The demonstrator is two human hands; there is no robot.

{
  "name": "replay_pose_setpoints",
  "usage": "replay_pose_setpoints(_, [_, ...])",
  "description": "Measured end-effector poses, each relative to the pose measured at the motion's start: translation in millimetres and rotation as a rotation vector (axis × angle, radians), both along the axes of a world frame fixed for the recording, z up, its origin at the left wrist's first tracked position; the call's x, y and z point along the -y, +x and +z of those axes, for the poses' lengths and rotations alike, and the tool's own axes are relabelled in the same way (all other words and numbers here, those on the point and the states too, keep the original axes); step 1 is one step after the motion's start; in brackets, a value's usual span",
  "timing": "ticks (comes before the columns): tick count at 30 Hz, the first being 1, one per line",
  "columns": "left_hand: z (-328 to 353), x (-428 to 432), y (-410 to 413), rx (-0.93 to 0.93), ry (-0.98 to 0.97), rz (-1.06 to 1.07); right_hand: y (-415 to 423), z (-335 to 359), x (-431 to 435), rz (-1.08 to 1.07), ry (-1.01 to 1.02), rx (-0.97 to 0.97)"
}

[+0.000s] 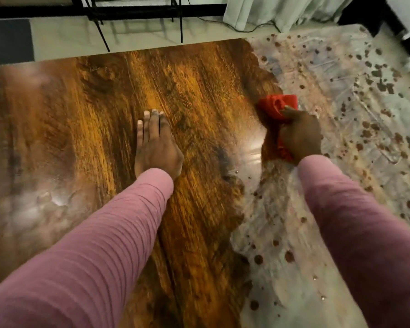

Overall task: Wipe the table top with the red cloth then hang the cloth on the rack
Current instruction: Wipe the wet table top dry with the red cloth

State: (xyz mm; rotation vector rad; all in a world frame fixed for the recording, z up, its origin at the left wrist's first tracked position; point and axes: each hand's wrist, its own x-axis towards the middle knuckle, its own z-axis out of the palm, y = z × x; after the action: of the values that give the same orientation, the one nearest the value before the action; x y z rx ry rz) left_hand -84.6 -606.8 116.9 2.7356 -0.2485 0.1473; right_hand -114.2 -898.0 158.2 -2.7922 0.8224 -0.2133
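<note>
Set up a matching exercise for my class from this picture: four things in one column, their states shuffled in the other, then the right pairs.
Column one:
1. left hand
2. right hand
3. red cloth
4. right part of the table top

Column two:
a. bunched up, at the edge of the clean wood
b. coated whitish, with brown spots
c. flat on clean wood, fingers straight
d. fingers curled, gripping

Pairs: 1-c, 2-d, 3-a, 4-b

left hand [155, 143]: flat on wooden worktop [100, 98], fingers straight and together | right hand [300, 136]: grips bunched red cloth [278, 106] against worktop at edge of whitish film [341, 102] speckled with brown spots | pink sleeves [100, 245] on both arms | black rack legs [102, 31] on floor beyond the far edge | pale curtain [270, 10] top right
</note>
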Motion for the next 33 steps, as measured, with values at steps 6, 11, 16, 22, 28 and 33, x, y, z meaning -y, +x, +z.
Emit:
replay_pose_setpoints(6, [5.8,2.0,-6.2,0.046,-0.007,-0.055,-36.8,-5.3,-109.1,0.209,0.175,0.031])
replay_pose_setpoints(11, [19.0,1.6,-68.6,0.02,-0.065,-0.04,-101.4,-5.7,-142.5,0.51,0.133,0.03])
replay_pose_setpoints(16, [17.9,1.4,-144.3,-0.082,-0.034,-0.103,-94.5,-0.1,-27.6,0.041,0.022,-0.037])
replay_pose_setpoints(22, [8.8,5.2,-172.8,-0.15,0.063,-0.149,-101.6,3.8,-47.8,-0.041,0.084,0.0])
replay_pose_setpoints(28, [14.7,6.9,-175.4,-0.188,0.055,-0.175,-196.3,1.3,-164.2,0.403,0.226,0.032])
replay_pose_setpoints(33, [12.1,5.0,-175.1,-0.167,0.08,-0.196,-207.4,2.0,-96.4,0.205,0.149,0.011])
